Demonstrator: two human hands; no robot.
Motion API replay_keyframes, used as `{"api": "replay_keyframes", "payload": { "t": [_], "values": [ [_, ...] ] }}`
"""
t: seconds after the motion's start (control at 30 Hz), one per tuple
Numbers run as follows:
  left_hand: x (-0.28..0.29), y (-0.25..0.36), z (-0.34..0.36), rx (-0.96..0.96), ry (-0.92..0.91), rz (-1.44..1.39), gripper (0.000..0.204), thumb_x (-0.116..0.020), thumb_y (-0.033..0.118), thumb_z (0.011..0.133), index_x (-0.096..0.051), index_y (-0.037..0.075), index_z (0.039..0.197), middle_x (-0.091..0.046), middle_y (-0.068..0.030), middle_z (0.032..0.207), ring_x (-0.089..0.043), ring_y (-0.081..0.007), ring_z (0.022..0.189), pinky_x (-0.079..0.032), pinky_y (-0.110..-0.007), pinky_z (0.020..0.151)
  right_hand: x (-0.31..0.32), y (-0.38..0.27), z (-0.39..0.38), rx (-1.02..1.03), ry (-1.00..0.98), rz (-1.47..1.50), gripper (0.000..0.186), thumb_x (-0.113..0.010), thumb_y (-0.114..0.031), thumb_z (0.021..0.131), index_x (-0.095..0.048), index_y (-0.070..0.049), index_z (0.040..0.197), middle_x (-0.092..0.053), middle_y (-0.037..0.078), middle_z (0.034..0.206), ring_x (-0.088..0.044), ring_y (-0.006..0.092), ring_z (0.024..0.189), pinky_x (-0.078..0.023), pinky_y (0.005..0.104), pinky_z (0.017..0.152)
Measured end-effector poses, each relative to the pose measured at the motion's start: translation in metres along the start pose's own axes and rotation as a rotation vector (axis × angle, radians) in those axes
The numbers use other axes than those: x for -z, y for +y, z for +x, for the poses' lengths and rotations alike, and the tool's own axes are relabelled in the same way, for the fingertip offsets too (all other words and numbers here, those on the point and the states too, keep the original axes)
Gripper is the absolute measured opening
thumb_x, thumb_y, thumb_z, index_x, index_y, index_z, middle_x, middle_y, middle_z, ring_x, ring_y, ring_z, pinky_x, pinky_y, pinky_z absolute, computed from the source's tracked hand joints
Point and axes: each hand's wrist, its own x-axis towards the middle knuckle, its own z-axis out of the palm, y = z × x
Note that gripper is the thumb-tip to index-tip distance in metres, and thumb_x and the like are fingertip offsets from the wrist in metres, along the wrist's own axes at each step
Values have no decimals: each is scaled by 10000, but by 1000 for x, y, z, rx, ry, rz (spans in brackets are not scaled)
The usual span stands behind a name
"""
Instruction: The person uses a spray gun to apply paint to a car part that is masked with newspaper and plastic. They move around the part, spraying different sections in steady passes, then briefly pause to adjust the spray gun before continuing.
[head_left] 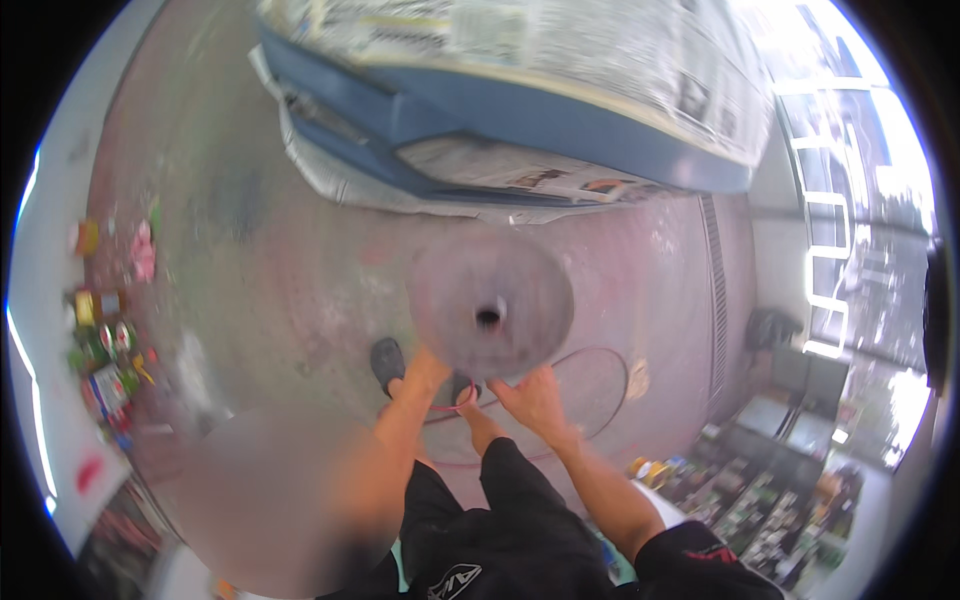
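Observation:
A round, greyish, blurred shape with a dark spot in its middle appears in front of my body, covering most of my fingers. My left hand comes up to its lower left edge, the fingers hidden behind it. At its lower right edge my right hand is curled, the thumb pointing left toward the other hand. What the two hands grip is covered. A thin red hose runs just below the hands and loops over the floor at the right.
Ahead stands a blue-grey car body part masked with newspaper. Cans and bottles line the left wall. A floor grate runs at the right, with a cluttered bench nearer. Another blurred patch covers the lower left.

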Motion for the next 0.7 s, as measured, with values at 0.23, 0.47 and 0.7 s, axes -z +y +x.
{"api": "replay_keyframes", "payload": {
  "t": [0.23,0.47,0.7],
  "values": [
    [-39,3,-81,201,-311,213,594,-770,591,1046,-732,60,1309,-755,-35,1016,-671,-159,767,-543,-352,697,65,40,-32,-251,12,519,742,-844,-258,1005,-519,-46,1637,-635,214,1589,-595,359,1497,-487,452,1224],
    [-129,101,-42,-69,-764,402,746,-744,687,1032,-695,47,1413,-774,-62,1098,-715,-199,854,-575,-382,778,163,8,-91,-177,278,558,997,-1049,-315,792,-566,-26,1615,-680,149,1539,-603,254,1463,-453,450,1258],
    [-327,229,-33,-4,-999,255,1004,-641,911,942,-681,33,1429,-773,-101,1111,-724,-202,810,-575,-352,670,306,61,-124,-256,223,584,892,-1024,-437,823,-627,-62,1528,-737,102,1402,-620,250,1419,-467,442,1239]
  ]
}}
